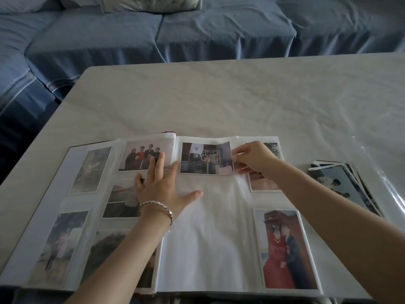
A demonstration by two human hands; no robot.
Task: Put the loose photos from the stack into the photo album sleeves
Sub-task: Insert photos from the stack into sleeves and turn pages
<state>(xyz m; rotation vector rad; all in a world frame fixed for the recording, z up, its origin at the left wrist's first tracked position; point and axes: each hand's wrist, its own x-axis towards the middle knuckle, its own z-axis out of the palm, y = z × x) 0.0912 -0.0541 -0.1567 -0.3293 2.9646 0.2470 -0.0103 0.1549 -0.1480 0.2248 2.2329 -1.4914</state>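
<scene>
Works over an open photo album [197, 249] lying at the near edge of the bench [219, 95]. Shows, nearest on the right page, a portrait photo in red [285, 249] already sleeved, with bare white sleeves beside it.

Presses the left hand [162, 187], bracelet [155, 207] at the wrist, flat across the spine, fingers straight and spread, thumb out on the right page. Grips nothing, only pins the pages.

Pinches, with the right hand [252, 159], the right edge of a landscape photo [206, 159] lying in the top row of the right page, fingers curled on that edge. Cannot tell whether fully under the film or only part way.

Reads as the seating step: sliding this print leftward into its sleeve. Calls next for a gentle push along the pocket with the page held flat. Then calls for letting go and reaching right to the stack of loose photos [341, 183], lying on the bench just beside the album's right edge. Leaves several sleeves unfilled, so likely well short of done.

Beyond the bench, a blue-covered sofa [197, 29].
</scene>
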